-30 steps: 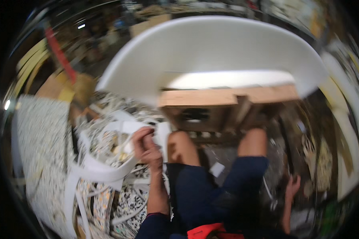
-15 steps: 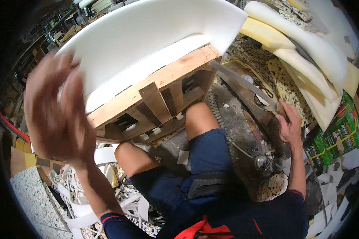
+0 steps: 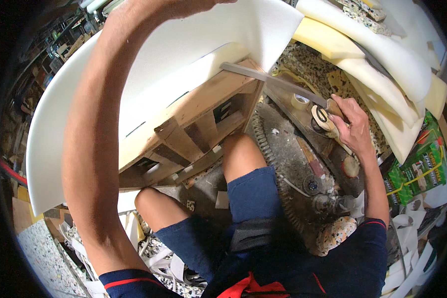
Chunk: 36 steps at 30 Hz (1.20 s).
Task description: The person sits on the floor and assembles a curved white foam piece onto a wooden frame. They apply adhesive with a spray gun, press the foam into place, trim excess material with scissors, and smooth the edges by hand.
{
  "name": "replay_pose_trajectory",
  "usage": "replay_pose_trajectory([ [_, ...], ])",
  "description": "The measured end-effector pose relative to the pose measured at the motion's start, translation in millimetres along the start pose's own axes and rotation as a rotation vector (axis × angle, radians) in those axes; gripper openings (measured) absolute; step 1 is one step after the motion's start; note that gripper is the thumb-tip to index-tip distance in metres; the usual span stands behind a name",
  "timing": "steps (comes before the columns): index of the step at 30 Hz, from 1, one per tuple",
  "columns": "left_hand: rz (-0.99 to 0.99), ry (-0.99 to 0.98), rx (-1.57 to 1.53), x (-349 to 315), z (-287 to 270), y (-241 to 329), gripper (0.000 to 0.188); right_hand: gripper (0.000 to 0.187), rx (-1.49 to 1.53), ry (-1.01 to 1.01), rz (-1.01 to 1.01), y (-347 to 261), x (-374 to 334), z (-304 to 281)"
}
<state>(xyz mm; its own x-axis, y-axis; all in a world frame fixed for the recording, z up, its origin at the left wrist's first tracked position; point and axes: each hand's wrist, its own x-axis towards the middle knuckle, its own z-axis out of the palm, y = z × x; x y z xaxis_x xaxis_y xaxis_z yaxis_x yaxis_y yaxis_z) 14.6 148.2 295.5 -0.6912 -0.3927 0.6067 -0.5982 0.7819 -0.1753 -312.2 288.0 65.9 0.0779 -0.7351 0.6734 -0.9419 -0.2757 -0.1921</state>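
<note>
My right hand (image 3: 353,124) is closed on the wooden handle of a long, straight-bladed knife (image 3: 288,87). The blade reaches left across the corner of a wooden frame (image 3: 184,111), its tip over the edge of the white foam. A large curved white foam sheet (image 3: 184,44) rises along the far side of the frame. My left forearm stretches far up across the left side, and my left hand (image 3: 198,7) is at the top edge over the foam. Its fingers are mostly cut off by the picture's edge. The frame stands against my knees.
On the right, a roll of tape (image 3: 300,101) and scissors (image 3: 321,115) lie near a wooden-handled tool (image 3: 312,158) and a coiled hose (image 3: 260,134). Yellow and white foam pieces (image 3: 328,39) are stacked beyond, beside green packages (image 3: 422,169). Foam scraps (image 3: 169,258) cover the lower left floor.
My left hand has swung from the left up to the top edge. The knife has moved leftward over the frame's corner. The frame and foam have shifted slightly left.
</note>
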Motion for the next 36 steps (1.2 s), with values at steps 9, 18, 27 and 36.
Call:
replay_pose_trajectory([
  [9,0.018,-0.152,-0.05,23,15,0,0.038,0.048,0.053,-0.051,-0.025,7,23,5],
  [18,-0.154,-0.145,-0.1,27,19,8,0.02,0.051,0.067,-0.08,-0.031,6,35,10],
  [27,-0.103,-0.135,-0.123,19,12,4,0.021,0.046,0.073,-0.086,-0.022,17,38,8],
  [36,-0.171,-0.083,-0.144,23,18,12,0.018,0.047,0.053,-0.103,-0.093,30,64,25],
])
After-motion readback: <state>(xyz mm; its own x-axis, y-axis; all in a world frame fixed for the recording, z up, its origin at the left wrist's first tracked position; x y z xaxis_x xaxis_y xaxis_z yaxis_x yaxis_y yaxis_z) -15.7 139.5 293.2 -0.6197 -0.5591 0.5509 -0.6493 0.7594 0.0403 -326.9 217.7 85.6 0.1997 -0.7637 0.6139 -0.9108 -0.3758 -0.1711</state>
